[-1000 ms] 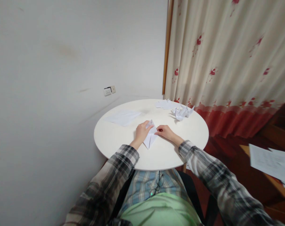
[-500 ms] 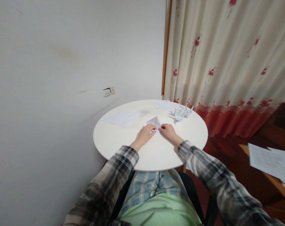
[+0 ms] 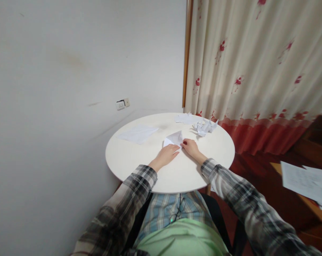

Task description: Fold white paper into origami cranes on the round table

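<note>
A partly folded sheet of white paper (image 3: 173, 138) lies near the middle of the round white table, with one flap standing up at its far right. My left hand (image 3: 168, 154) rests on the paper's near edge, palm down and fingers stretched out flat. At the right corner of the sheet, my right hand (image 3: 190, 147) has its thumb and fingers pinched together on the paper. The near part of the sheet is hidden under my left hand.
The round white table (image 3: 134, 161) carries a flat sheet of paper (image 3: 138, 134) at left, folded paper pieces (image 3: 203, 127) at right and more paper (image 3: 184, 118) behind. A wall (image 3: 70, 142) borders the left side. Printed sheets (image 3: 300, 179) lie on a wooden surface at right.
My left hand has slid slightly down and right, its fingers straightening from a pinch to lie flat. More of the paper shows. My right hand has barely moved.
</note>
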`<move>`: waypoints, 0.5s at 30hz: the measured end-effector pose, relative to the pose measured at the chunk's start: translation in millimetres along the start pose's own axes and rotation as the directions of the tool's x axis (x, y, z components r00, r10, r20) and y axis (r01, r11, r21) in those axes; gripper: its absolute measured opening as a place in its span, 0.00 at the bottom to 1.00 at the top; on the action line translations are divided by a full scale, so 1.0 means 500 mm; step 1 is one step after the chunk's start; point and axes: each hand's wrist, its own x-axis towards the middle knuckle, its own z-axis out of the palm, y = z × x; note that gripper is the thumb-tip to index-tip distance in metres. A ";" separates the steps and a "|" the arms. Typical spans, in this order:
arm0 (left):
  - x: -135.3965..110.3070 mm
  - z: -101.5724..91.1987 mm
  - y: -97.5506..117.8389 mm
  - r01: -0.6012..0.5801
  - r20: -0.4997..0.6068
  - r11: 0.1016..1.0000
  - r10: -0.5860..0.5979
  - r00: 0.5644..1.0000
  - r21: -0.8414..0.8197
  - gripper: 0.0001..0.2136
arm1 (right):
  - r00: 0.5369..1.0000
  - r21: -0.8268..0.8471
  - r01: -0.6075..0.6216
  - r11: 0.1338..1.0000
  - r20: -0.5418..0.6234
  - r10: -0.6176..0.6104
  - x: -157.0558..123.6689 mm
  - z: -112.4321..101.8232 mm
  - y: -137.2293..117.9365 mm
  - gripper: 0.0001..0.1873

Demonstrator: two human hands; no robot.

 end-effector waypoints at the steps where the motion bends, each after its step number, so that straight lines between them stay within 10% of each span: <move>1: 0.001 0.000 0.002 -0.010 0.005 1.000 0.010 1.000 0.023 0.15 | 1.000 0.005 0.002 1.000 -0.002 -0.002 -0.001 0.000 -0.001 0.09; 15: 0.014 -0.014 0.033 0.022 0.133 0.970 -0.056 0.989 0.240 0.16 | 0.999 -0.012 -0.034 0.999 0.007 0.035 -0.003 -0.007 -0.012 0.09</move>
